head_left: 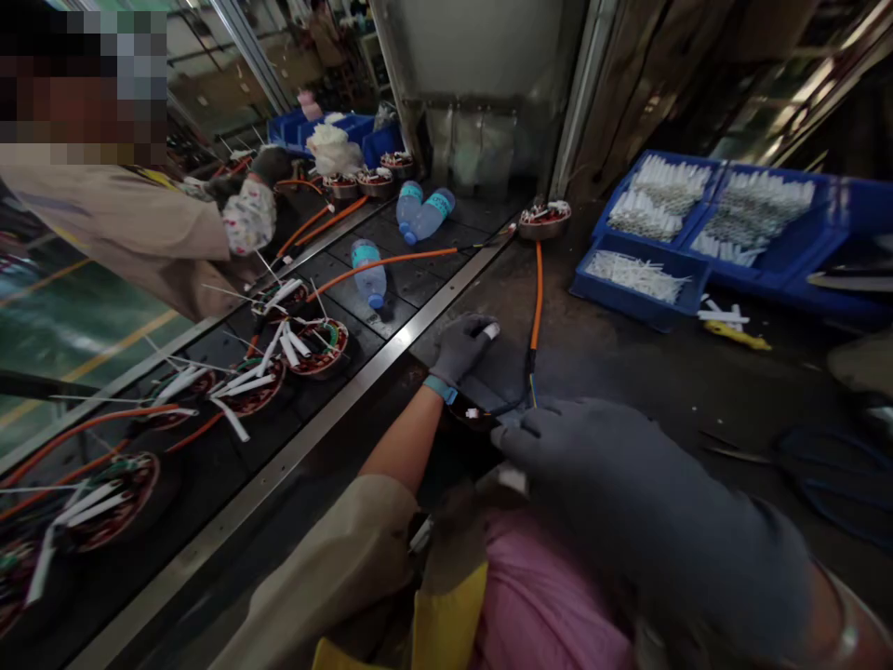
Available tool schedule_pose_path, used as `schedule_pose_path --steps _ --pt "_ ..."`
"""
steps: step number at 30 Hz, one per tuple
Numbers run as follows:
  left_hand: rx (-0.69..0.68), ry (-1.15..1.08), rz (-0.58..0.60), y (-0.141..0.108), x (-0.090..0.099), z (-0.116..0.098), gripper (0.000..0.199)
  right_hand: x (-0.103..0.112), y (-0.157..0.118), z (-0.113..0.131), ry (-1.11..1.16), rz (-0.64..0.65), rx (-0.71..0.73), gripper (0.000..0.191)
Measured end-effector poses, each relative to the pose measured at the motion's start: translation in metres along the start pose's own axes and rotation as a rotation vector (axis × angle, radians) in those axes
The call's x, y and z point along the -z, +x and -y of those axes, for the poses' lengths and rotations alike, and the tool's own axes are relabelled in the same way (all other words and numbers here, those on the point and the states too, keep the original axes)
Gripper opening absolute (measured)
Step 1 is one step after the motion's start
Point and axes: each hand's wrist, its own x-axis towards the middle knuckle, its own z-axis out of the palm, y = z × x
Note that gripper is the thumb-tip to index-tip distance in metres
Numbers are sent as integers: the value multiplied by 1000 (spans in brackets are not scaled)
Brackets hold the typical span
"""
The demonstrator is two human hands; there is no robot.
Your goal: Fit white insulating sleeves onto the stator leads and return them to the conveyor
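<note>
My left hand [461, 348], in a grey glove with a blue wristband, reaches over the bench edge. Its fingers stretch to the right with nothing visible in them, and a white patch covers one fingertip. Closer to me, my right hand [593, 465] is gloved in grey with its fingers curled. They close on the thin blue and yellow wires at the stripped end of an orange cable [537, 298]; the fingertips are partly hidden. Between my hands lies a dark lead with a small white connector [473, 413]. The cable's far end meets a wound motor stator [544, 221].
Several stators with white sleeves [317, 346] line the conveyor [391, 321] at left, beside plastic bottles [369, 272]. A co-worker's gloved hand [271, 167] is beyond. Right are blue bins [628, 284] of white tubes, a yellow-handled tool [736, 335] and scissors [830, 475].
</note>
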Motion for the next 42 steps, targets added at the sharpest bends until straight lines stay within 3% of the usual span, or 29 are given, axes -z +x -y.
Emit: schedule_pose_path --steps 3,7,13,16,24,35,42 --pt "-23 -21 2 2 -1 2 15 -11 -6 -41 101 -2 -105 28" --pt "-35 -14 15 1 -2 0 15 -48 -27 -94 220 -29 -247 35" --pt "-4 32 30 3 -4 -2 18 -95 -51 -138 382 -159 -425 43" --pt "4 40 25 2 -3 -3 18 -100 -51 -137 403 -174 -433 43" --pt "-28 19 19 -1 2 -4 14 -100 -35 -114 387 -45 -358 43" --pt "-61 15 15 -1 2 -3 15 -112 -35 -108 382 -80 -268 37" --pt "-88 43 34 -2 -4 -3 19 -122 -43 -121 314 -75 -332 41"
